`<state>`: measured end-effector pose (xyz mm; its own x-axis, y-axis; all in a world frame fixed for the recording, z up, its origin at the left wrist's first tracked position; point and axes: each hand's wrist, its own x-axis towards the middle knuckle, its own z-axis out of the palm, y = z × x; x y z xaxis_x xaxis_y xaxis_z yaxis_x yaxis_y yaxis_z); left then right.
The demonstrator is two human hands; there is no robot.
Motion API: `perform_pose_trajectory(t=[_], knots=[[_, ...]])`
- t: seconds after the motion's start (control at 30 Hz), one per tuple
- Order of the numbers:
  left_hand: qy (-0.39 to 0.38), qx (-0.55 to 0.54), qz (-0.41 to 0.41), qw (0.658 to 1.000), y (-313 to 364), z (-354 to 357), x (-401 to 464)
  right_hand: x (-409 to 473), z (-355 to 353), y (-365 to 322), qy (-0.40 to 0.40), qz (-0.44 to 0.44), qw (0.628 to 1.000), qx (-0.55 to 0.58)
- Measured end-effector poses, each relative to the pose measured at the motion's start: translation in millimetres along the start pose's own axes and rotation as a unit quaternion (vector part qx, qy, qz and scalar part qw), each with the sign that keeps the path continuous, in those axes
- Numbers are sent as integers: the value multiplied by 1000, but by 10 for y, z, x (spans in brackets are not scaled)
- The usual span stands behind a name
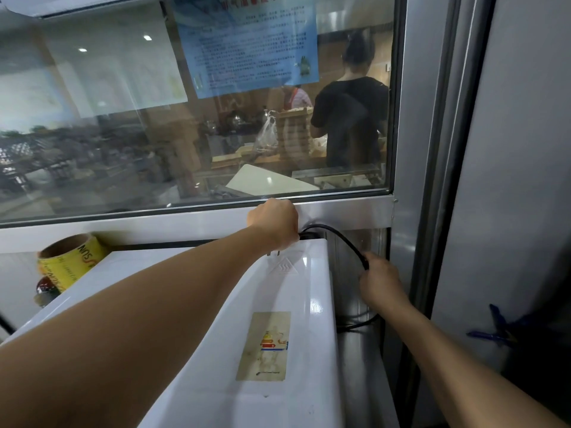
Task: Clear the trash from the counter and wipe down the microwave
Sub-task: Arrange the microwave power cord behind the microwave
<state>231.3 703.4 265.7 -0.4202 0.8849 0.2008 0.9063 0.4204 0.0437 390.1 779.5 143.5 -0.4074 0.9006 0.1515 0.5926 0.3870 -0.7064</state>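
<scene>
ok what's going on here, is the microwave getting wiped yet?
Not yet. The person's left hand holds the plug end of a black power cord at the back of the white microwave, prongs showing just under the hand. The right hand pinches the same cord lower, beside the microwave. No cloth is in view. A yellow tape roll sits to the left.

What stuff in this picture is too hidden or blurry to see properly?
- Head view: the black cord has its lower run hidden behind the microwave.
- The plug body is covered by the left hand; only its prongs show.
- The right hand covers part of the cord.
- The blue notice has print too small and blurred.
- The bottle under the tape roll is mostly hidden.
</scene>
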Motion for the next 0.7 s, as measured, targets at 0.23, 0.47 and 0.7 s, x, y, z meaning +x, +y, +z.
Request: perform_pose_trajectory(t=[0.23, 0.47, 0.7], knots=[[2, 11, -8, 1000, 24, 37, 95, 131, 66, -120, -20, 45, 999, 13], [-3, 21, -12, 1000, -20, 36, 87, 56, 59, -19, -7, 49, 999, 4], [-13, 20, -5, 1000, -16, -33, 37, 14, -25, -28, 15, 38, 999, 2]])
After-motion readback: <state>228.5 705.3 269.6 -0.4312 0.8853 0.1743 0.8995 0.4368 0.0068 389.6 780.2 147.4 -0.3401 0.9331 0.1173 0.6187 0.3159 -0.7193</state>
